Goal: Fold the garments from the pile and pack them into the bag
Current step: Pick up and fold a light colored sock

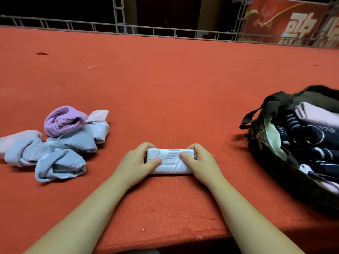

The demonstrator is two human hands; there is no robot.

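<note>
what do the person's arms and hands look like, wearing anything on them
Both arms are bare from the bottom edge of the picture to the wrists: no sleeves show. The left hand and right hand wear no gloves, and no watch, bracelet or ring can be seen on the visible sides. No markings or tattoos show on either forearm. The fingernails are mostly hidden.

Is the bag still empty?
No: the bag at the right already holds several folded garments, dark patterned and pale pink, while both hands grip a white folded piece.
</note>
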